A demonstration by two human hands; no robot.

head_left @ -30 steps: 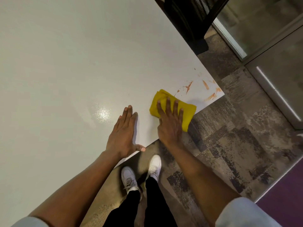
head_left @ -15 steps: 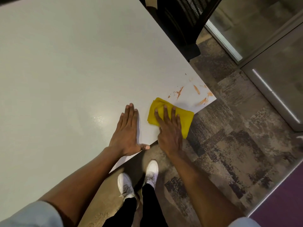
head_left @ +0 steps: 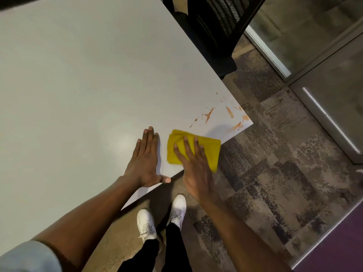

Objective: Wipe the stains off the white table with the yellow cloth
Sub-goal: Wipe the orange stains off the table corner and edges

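Observation:
The white table (head_left: 88, 85) fills the left and middle of the view. Orange-brown stains (head_left: 229, 114) streak its near right corner. A folded yellow cloth (head_left: 208, 148) lies flat at the table's front edge, just short of the stains, with one end hanging over the edge. My right hand (head_left: 193, 163) presses flat on the cloth with its fingers spread. My left hand (head_left: 146, 160) rests flat on the bare table just left of the cloth, fingers together and thumb out along the edge.
A black mesh chair (head_left: 216, 26) stands against the table's far right side. Patterned carpet (head_left: 275, 173) lies right of the table, with a glass wall in a metal frame (head_left: 324, 61) beyond. My white shoes (head_left: 163, 216) stand below the table edge.
The cloth and my right hand have slid back along the front edge, away from the stains and closer to my left hand. The camera has tilted, showing more of the chair.

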